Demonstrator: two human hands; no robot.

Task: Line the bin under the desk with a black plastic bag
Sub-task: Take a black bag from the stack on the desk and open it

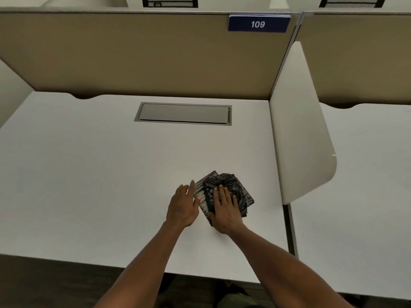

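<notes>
White worktop (89, 174) fills most of my view, boxed in by a tan partition (133, 54) at its far edge and a white side divider (298, 130) along its right edge. Out on the near right part of that worktop I see the black plastic bag (231, 187), still a folded, crumpled bundle lying flat on the surface, closer to the near edge than to the far one. My right hand (224, 207) lies palm down on top of it, fingers spread and pressing on the plastic rather than curled round it. My left hand (182, 205) is just beside the bundle's left side, open with the fingers extended, the fingertips touching or almost touching the plastic; I cannot tell which. Both hands are close together but not joined. Toward the far edge, a grey rectangular cable hatch (183, 113) sits flush and closed in the worktop. On the partition's top right corner hangs a blue sign (259, 23) with white digits reading "109". No bin shows from here.
</notes>
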